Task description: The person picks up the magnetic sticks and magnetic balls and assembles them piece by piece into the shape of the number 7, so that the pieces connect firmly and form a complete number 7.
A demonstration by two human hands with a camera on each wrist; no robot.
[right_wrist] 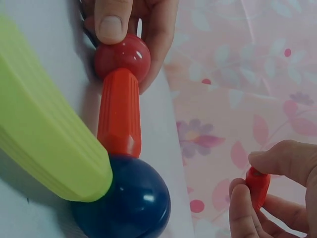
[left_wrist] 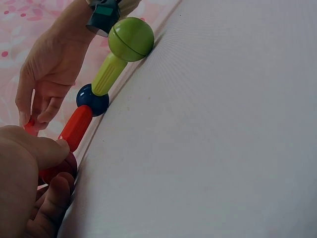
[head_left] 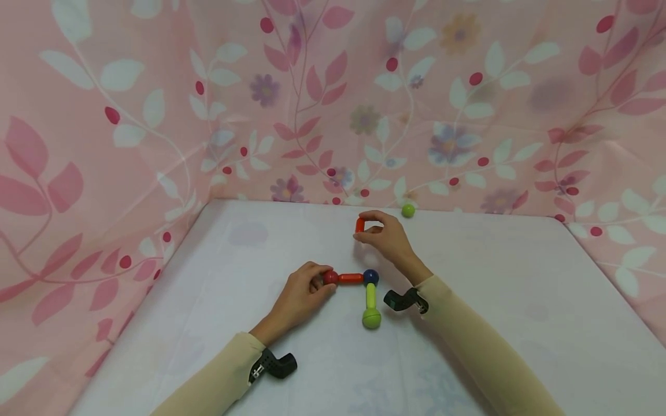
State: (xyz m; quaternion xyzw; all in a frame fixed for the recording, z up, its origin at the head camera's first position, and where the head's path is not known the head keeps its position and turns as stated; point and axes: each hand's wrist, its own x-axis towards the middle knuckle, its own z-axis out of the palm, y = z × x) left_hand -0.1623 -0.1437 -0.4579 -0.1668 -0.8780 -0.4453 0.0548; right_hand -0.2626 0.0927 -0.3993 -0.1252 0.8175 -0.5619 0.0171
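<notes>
My left hand (head_left: 298,293) grips a dark red ball (right_wrist: 123,57) at one end of a joined toy piece on the table. From that ball a red ribbed rod (head_left: 351,278) runs to a dark blue ball (head_left: 371,277). A yellow-green rod (head_left: 370,296) leads off the blue ball at an angle, ending in a green ball (head_left: 372,319) with a seam round it. Beyond the piece, my right hand (head_left: 389,238) pinches a separate short red rod (right_wrist: 257,188) between thumb and fingers, apart from the joined piece.
A loose green ball (head_left: 408,210) lies at the table's far edge, just past my right hand. Pink floral cloth (head_left: 322,104) hangs behind and beside the white table (head_left: 494,277). Dark wrist cameras (head_left: 281,366) stick out from both sleeves.
</notes>
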